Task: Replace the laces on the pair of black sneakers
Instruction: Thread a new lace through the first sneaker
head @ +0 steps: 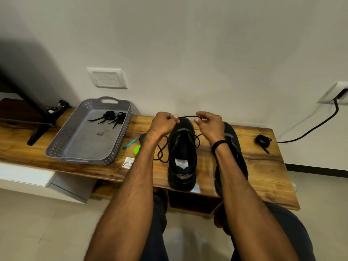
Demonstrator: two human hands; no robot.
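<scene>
Pinching lace (188,116) with left hand (162,123), right hand (211,125) (over sneaker (181,147)).

The sneaker (181,157) in the middle is black, with a small yellow mark on its heel; the other sneaker (237,147) is black too, as is the lace (188,116). The tray (88,144) is grey, with rows of small holes in its walls. The table (263,166) shows brown wood grain.

Single head-worn wide-angle view. Faces forward and down onto brown wooden bench top (263,166), near, forearms reaching in from bottom edge. Left hand (163,123), right hand (211,125) mid-frame; pale plain wall (188,44) fills upper half.
</scene>
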